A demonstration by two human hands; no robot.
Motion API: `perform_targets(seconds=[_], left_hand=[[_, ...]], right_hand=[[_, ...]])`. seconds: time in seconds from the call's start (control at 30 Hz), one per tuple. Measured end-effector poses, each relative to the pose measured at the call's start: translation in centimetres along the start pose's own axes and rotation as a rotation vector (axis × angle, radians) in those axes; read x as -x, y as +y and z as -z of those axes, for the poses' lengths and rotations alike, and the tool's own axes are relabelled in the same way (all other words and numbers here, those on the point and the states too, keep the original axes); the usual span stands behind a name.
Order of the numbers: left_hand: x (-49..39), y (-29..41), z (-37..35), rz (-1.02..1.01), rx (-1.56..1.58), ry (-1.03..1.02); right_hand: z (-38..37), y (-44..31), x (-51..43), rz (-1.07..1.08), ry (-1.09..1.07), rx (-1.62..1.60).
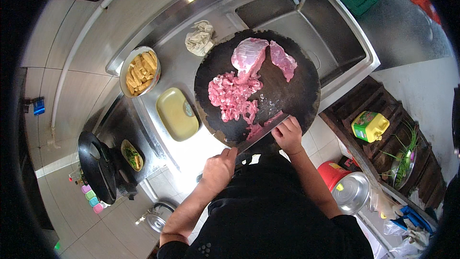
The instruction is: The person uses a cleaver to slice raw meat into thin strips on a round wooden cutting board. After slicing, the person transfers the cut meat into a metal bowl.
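Note:
A knife with a wide steel blade (pixel 260 136) lies slantwise over the near edge of a round, dark chopping block (pixel 294 93). My left hand (pixel 218 169) is closed around its handle end, which the fingers hide. At the blade's far end, my right hand (pixel 287 133) grips it with bent fingers. Thin raw meat scraps (pixel 254 130) lie along the blade's far side. Beyond them is a heap of cut pink meat (pixel 233 93), touching a large whole piece of raw meat (pixel 250 55). A smaller slab of meat (pixel 283 59) rests to the right.
A yellow-green dish (pixel 176 118), a bowl of fried-looking sticks (pixel 141 73) and a crumpled cloth (pixel 199 38) stand left of the block. Behind it is a steel sink (pixel 316 36). A slatted wooden rack (pixel 345 104) at right holds a yellow jug (pixel 370 126) and green onions (pixel 406 158).

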State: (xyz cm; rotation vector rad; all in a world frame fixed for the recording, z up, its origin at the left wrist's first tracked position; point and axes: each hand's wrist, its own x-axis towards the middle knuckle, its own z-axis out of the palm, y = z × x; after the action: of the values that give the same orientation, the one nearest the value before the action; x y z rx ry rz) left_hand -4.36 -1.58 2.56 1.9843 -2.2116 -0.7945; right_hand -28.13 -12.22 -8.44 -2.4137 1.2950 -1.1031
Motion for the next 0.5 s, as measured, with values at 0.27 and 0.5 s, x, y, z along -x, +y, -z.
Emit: perform_targets(seconds=[0.27, 0.5], left_hand=[[-4.6, 1.9, -1.5, -0.070, -0.038, 0.008], [-7.7, 2.7, -3.4, -0.128, -0.029, 0.081]], right_hand=[[0.4, -0.1, -0.5, -0.018, -0.060, -0.005], [0.6, -0.3, -0.6, -0.011, -0.061, 0.021]])
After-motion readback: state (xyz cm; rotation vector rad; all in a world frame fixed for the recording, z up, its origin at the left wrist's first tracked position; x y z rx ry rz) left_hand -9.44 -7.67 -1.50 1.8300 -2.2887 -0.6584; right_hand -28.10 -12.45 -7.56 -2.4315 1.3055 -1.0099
